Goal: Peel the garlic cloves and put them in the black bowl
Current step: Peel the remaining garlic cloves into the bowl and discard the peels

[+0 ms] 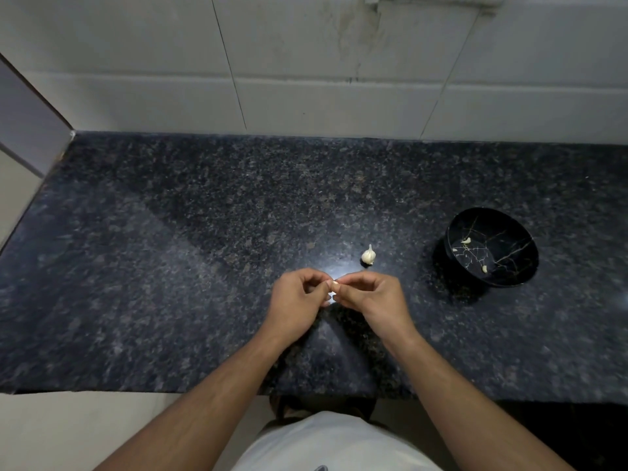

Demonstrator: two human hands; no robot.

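Dark speckled stone fills the frame as our counter (170,266), backed by pale wall tiles (306,62) along the top. At lower centre our left hand (295,304) and right hand (372,302) meet, forearms reaching up from the bottom edge, fingers (334,285) of both curled and pinching one small garlic clove (333,295) between them just above the stone. Just beyond the hands, slightly right, a garlic bulb (368,255) sits alone. Well to the right stands the black bowl (491,247), holding two peeled cloves (466,241) and gold-veined inside.
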